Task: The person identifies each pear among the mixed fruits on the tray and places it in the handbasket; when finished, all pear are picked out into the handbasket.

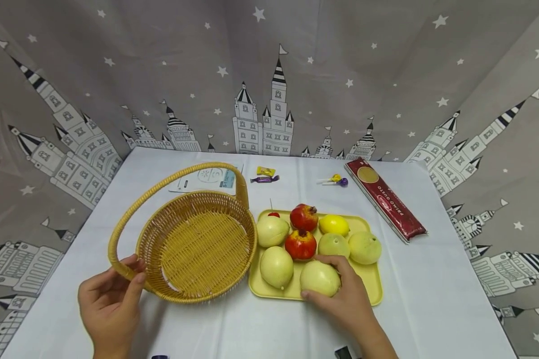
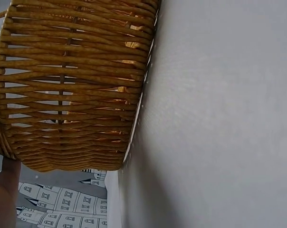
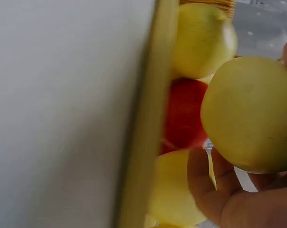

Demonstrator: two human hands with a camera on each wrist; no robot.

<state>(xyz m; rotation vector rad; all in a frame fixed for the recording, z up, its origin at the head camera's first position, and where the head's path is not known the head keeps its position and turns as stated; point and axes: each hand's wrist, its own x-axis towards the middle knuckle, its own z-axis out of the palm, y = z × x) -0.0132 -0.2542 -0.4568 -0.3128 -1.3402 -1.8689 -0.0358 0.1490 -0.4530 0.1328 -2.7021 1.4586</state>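
My left hand (image 1: 112, 301) grips the near end of the handle (image 1: 115, 242) of a yellow-brown wicker basket (image 1: 202, 254); nothing lies inside the basket. In the left wrist view the woven side (image 2: 72, 85) fills the upper left, with a finger (image 2: 8, 185) by the handle's base. Over the near edge of a yellow tray (image 1: 374, 279), my right hand (image 1: 346, 294) holds a pale yellow-green round fruit (image 1: 320, 278) between thumb and fingers. The right wrist view shows this fruit (image 3: 253, 114) close up, above the tray's other fruit.
On the tray lie two pomegranates (image 1: 301, 244), a lemon (image 1: 334, 225), several more pale fruits (image 1: 276, 268) and a small red cherry (image 1: 274, 214). Behind are wrapped candies (image 1: 265, 178), two lollipops (image 1: 339, 180), a white card (image 1: 206, 179) and a long dark-red packet (image 1: 386, 199).
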